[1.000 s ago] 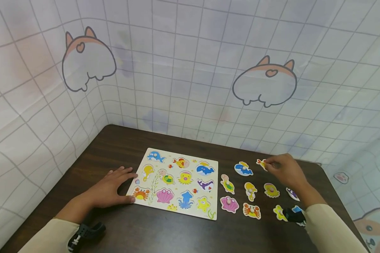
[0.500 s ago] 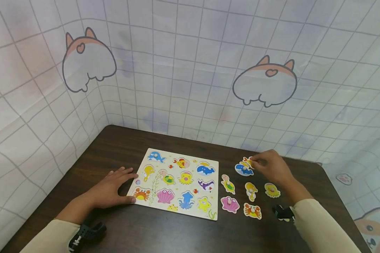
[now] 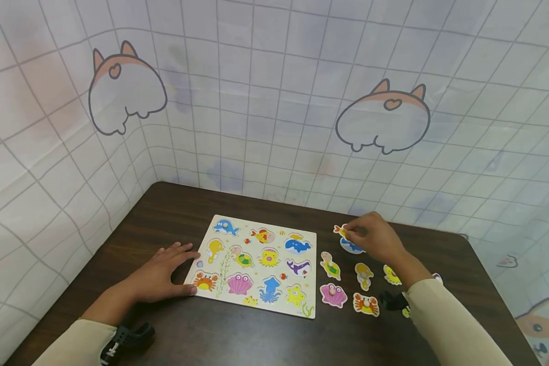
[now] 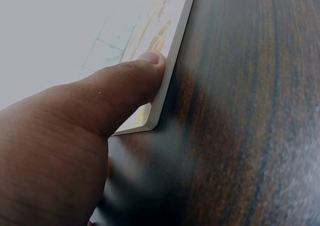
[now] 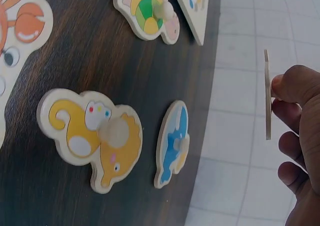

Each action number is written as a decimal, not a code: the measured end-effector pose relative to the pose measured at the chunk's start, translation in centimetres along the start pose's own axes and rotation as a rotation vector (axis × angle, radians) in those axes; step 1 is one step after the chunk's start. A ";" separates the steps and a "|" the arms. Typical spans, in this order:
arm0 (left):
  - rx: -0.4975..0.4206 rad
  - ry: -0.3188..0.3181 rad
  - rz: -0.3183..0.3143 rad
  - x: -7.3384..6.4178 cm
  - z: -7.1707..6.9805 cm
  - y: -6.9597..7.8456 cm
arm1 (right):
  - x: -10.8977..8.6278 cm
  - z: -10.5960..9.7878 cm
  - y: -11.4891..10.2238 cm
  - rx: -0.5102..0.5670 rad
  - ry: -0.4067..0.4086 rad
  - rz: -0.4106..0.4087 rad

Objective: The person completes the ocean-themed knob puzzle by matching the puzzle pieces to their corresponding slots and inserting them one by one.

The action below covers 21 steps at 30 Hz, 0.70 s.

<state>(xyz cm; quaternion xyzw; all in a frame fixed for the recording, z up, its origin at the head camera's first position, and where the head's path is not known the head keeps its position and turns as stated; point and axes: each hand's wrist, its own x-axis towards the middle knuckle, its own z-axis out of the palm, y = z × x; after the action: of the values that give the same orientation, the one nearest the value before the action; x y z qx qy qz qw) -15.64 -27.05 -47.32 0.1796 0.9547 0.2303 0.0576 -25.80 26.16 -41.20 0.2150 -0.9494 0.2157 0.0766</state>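
My left hand [image 3: 160, 274] rests at the left edge of the wooden sea-animal puzzle board [image 3: 313, 284], fingers spread and thumb near the front corner. In the left wrist view the thumb [image 4: 135, 75] lies straight along the board's edge. My right hand [image 3: 375, 239] pinches a red and yellow fish puzzle piece [image 3: 340, 231] between thumb and finger, over the blue whale piece [image 3: 351, 246]. Seen from the right wrist, the fish piece [image 5: 268, 95] is edge-on and raised. On the board, a dolphin piece [image 3: 225, 226] with a knob sits at top left.
Right of the board lie loose knobbed pieces: a turtle [image 3: 331, 266], a seahorse [image 3: 363, 276], a pink shell [image 3: 333, 295], a crab [image 3: 366, 304] and an octopus [image 3: 392, 275]. Others are partly hidden by my right forearm. A grid-patterned curtain [image 3: 265, 101] stands behind the table.
My right hand has moved left with the fish piece, from the back right of the loose pieces to over the whale piece. My left hand stays at the board.
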 end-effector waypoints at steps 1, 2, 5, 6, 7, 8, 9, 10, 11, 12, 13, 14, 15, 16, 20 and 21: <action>0.000 0.002 0.001 0.0 0.0 0.0 | 0.1 0.1 -0.1 -0.004 0.001 -0.002; -0.002 0.004 0.001 0.0 0.0 0.0 | 0.2 0.2 -0.2 -0.004 0.002 -0.007; -0.011 0.009 0.002 -0.1 0.0 0.0 | 0.5 0.6 -0.4 -0.016 0.011 -0.022; -0.013 0.010 0.002 -0.1 0.0 0.1 | 0.6 0.7 -0.5 -0.018 0.013 -0.026; -0.015 0.011 0.002 -0.2 -0.1 0.1 | 0.7 0.9 -0.6 -0.019 0.016 -0.031; -0.016 0.011 0.001 -0.2 -0.1 0.1 | 0.9 1.0 -0.6 -0.020 0.017 -0.036; -0.016 0.012 0.003 -0.2 -0.1 0.1 | 1.0 1.1 -0.7 -0.023 0.018 -0.039; -0.015 0.013 0.003 -0.2 -0.1 0.0 | 1.1 1.3 -0.9 -0.024 0.019 -0.042; -0.013 0.014 0.005 -0.2 -0.1 0.0 | 1.2 1.4 -1.0 -0.021 0.018 -0.043; -0.011 0.014 0.007 -0.2 0.0 0.0 | 1.3 1.5 -1.1 -0.017 0.016 -0.045; -0.011 0.015 0.009 -0.2 0.0 0.0 | 1.5 1.6 -1.3 -0.014 0.013 -0.047; -0.012 0.016 0.010 -0.2 0.0 -0.1 | 1.6 1.8 -1.4 -0.010 0.009 -0.050; -0.014 0.016 0.012 -0.1 0.1 -0.2 | 1.6 1.9 -1.6 -0.004 0.005 -0.052; -0.015 0.016 0.014 -0.2 0.1 -0.2 | 1.7 2.0 -1.7 -0.002 0.001 -0.056; -0.021 0.015 0.023 -0.2 0.2 -0.5 | 2.0 2.6 -2.1 0.005 -0.009 -0.064; -0.020 0.015 0.025 -0.2 0.2 -0.5 | 2.0 2.7 -2.2 0.006 -0.010 -0.061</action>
<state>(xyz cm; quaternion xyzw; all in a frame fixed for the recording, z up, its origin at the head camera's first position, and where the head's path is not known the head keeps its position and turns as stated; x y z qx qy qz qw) -15.56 -27.41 -47.72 0.1892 0.9505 0.2417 0.0494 -26.82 22.45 -42.32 0.2454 -0.9421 0.2148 0.0777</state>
